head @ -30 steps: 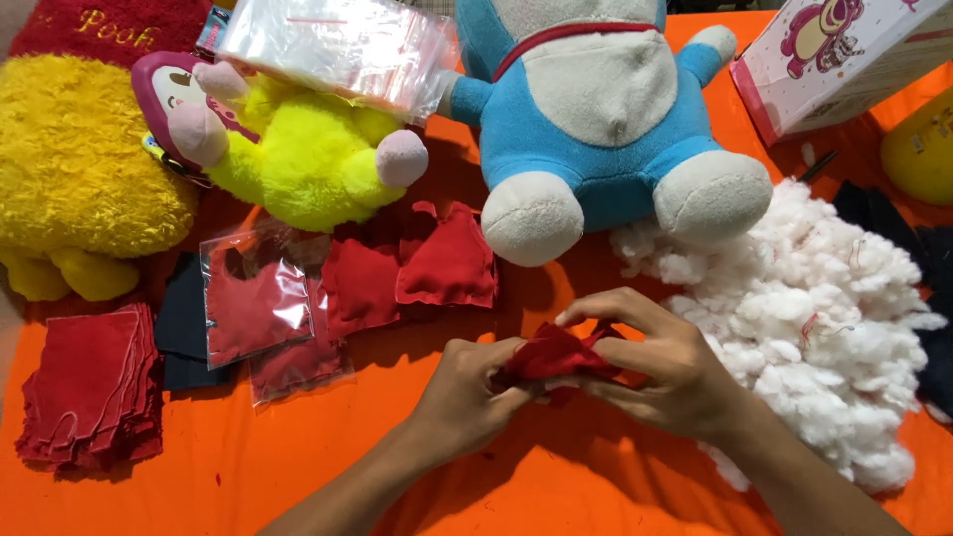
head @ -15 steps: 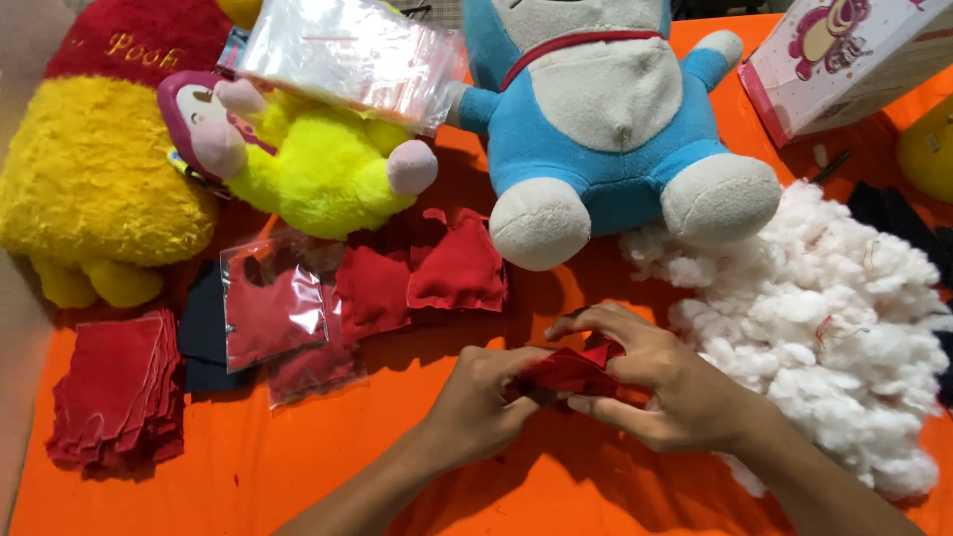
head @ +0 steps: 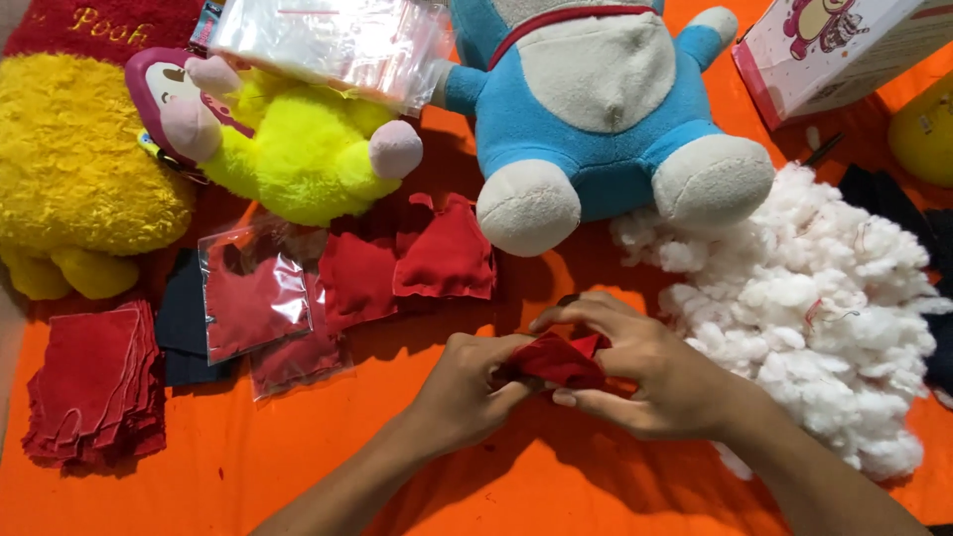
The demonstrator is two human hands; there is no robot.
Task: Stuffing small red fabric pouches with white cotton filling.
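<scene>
Both hands meet low in the middle of the head view over an orange cloth (head: 248,467). My left hand (head: 467,387) and my right hand (head: 645,377) together pinch a small red fabric piece (head: 561,359), which is bunched up between the fingers and partly hidden by them. A heap of white stuffing (head: 814,298) lies just right of my right hand. Two sewn red fabric pouches (head: 442,253) lie above my left hand.
A blue and white plush toy (head: 606,109) sits at the top centre, a yellow plush (head: 288,149) and a large yellow and red plush (head: 69,159) to the left. Clear plastic bags (head: 333,40), bagged red pieces (head: 253,298), a stack of red fabric (head: 94,387) and a pink box (head: 834,50) surround them.
The view has drifted slightly, so everything sits a little lower and to the right. My fingers have shifted on the red fabric piece, which stays bunched between both hands.
</scene>
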